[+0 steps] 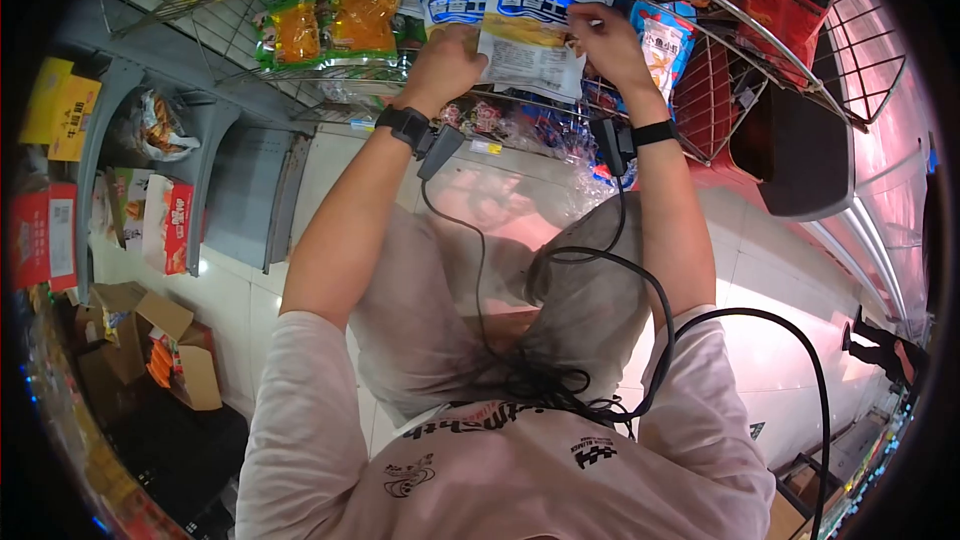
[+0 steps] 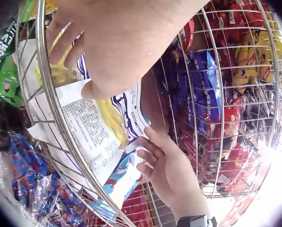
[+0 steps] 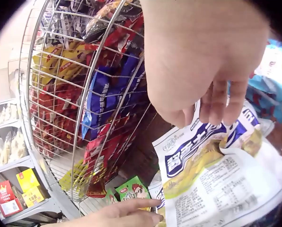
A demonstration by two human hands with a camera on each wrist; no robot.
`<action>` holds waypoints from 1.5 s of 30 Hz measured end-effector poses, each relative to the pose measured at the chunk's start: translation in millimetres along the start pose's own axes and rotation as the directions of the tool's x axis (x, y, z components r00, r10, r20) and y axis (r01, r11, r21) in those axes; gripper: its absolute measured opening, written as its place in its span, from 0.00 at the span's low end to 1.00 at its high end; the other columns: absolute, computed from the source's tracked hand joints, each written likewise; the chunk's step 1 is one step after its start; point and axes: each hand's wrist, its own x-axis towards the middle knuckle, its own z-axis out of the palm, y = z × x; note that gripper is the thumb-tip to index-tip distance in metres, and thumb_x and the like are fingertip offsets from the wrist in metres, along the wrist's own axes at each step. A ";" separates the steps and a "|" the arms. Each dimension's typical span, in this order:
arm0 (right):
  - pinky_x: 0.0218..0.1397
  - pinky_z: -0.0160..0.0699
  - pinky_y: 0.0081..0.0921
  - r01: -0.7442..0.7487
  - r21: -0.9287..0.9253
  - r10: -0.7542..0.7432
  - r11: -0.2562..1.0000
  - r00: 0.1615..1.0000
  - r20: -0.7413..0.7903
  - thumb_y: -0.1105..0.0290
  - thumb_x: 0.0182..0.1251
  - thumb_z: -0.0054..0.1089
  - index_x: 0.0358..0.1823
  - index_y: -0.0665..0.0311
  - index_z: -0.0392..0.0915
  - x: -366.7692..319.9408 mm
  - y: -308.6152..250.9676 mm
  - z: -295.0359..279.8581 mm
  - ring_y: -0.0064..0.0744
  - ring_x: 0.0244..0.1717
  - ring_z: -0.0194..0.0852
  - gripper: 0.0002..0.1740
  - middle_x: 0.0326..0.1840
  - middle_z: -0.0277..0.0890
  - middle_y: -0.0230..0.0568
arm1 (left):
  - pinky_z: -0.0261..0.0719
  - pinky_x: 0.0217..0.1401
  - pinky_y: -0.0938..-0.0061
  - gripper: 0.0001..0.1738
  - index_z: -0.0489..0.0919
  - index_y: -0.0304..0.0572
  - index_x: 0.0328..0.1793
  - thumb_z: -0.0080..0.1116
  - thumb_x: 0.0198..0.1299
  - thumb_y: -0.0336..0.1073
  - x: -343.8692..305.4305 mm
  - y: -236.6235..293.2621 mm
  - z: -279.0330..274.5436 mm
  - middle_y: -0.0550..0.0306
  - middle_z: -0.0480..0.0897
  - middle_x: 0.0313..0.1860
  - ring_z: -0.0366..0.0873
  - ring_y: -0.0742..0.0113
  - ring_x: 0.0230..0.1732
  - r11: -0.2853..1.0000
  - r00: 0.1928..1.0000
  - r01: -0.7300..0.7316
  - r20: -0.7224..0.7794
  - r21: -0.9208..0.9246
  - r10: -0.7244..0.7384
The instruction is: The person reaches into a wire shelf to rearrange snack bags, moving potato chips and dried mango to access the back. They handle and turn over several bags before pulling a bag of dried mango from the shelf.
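A white-and-blue snack bag (image 1: pixel 535 40) with a yellow picture and printed text stands at the front of a wire rack basket. My right hand (image 1: pixel 610 48) pinches its upper right edge, and the film folds beneath the fingertips in the right wrist view. To its left, my left hand (image 1: pixel 447 65) rests its fairly straight fingers against a similar bag (image 1: pixel 455 6) behind. The left thumb (image 2: pixel 91 90) is right at the front bag's edge. Green-topped bags with orange contents (image 1: pixel 362 15) hang over on the left, and a light-blue bag (image 1: pixel 662 40) sits on the right.
The basket's wire rim (image 2: pixel 67 137) runs in front of the bags. Lower down lie shiny wrapped packets (image 2: pixel 30 175). Another wire basket (image 3: pixel 74 94) with red, yellow and blue packs stands alongside. Grey shelves (image 1: pixel 215 110) and open cartons (image 1: pixel 185 350) are at the left.
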 end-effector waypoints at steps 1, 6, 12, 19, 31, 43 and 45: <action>0.47 0.83 0.33 -0.040 0.035 0.041 0.999 0.999 -0.007 0.60 0.67 0.63 0.53 0.64 0.84 -0.4 -1.8 -1.5 0.42 0.41 0.86 0.19 0.47 0.84 0.52 | 0.77 0.63 0.54 0.28 0.77 0.42 0.65 0.65 0.58 0.43 -0.2 3.2 -4.9 0.39 0.82 0.56 0.78 0.42 0.59 0.999 0.999 0.040 -0.001 0.035 -0.040; 0.45 0.82 0.32 -0.094 -0.064 0.088 0.993 0.992 -0.088 0.55 0.64 0.66 0.53 0.73 0.80 5.6 13.3 -1.8 0.42 0.36 0.87 0.27 0.35 0.85 0.51 | 0.73 0.69 0.55 0.35 0.74 0.43 0.71 0.63 0.61 0.51 3.2 4.0 -31.1 0.34 0.78 0.63 0.73 0.39 0.65 0.989 0.983 0.064 0.162 0.130 -0.085; 0.23 0.76 0.26 -0.177 -0.174 0.174 0.969 0.984 -0.034 0.53 0.64 0.71 0.59 0.83 0.67 2.7 23.0 1.4 0.29 0.20 0.80 0.39 0.27 0.81 0.44 | 0.72 0.71 0.56 0.39 0.71 0.37 0.73 0.63 0.60 0.52 2.6 2.9 -30.4 0.32 0.76 0.66 0.73 0.39 0.69 0.945 0.926 0.321 0.189 0.067 -0.327; 0.32 0.80 0.27 -0.099 -0.199 0.107 0.975 0.994 0.032 0.55 0.61 0.72 0.55 0.77 0.73 5.5 33.1 1.3 0.33 0.29 0.84 0.33 0.30 0.84 0.45 | 0.73 0.70 0.57 0.40 0.69 0.36 0.74 0.62 0.62 0.53 8.3 -19.3 -20.8 0.32 0.75 0.68 0.74 0.39 0.69 0.942 0.919 0.330 0.208 0.063 -0.336; 0.43 0.83 0.29 -0.072 -0.062 0.069 0.995 0.996 -0.053 0.62 0.59 0.70 0.48 0.74 0.80 8.8 34.7 -2.2 0.39 0.38 0.88 0.23 0.37 0.87 0.52 | 0.74 0.68 0.61 0.41 0.70 0.32 0.73 0.65 0.60 0.52 11.3 -36.9 -12.6 0.33 0.78 0.65 0.78 0.43 0.64 0.962 0.957 0.273 0.099 0.007 -0.272; 0.43 0.84 0.32 -0.073 -0.075 0.067 0.995 0.994 -0.086 0.63 0.59 0.69 0.46 0.73 0.79 13.8 54.2 -1.3 0.44 0.39 0.87 0.21 0.38 0.86 0.52 | 0.78 0.63 0.66 0.46 0.64 0.26 0.74 0.68 0.57 0.49 21.6 -62.6 -4.1 0.34 0.80 0.61 0.82 0.48 0.59 0.894 0.953 0.303 0.106 -0.330 -0.284; 0.42 0.84 0.32 -0.114 -0.052 0.109 0.992 0.990 -0.089 0.64 0.59 0.69 0.47 0.73 0.78 14.7 52.7 -2.7 0.43 0.37 0.87 0.21 0.37 0.86 0.52 | 0.80 0.59 0.67 0.47 0.62 0.24 0.75 0.69 0.57 0.46 18.3 -57.6 -6.9 0.36 0.81 0.58 0.84 0.54 0.54 0.893 0.964 0.250 0.012 -0.375 -0.264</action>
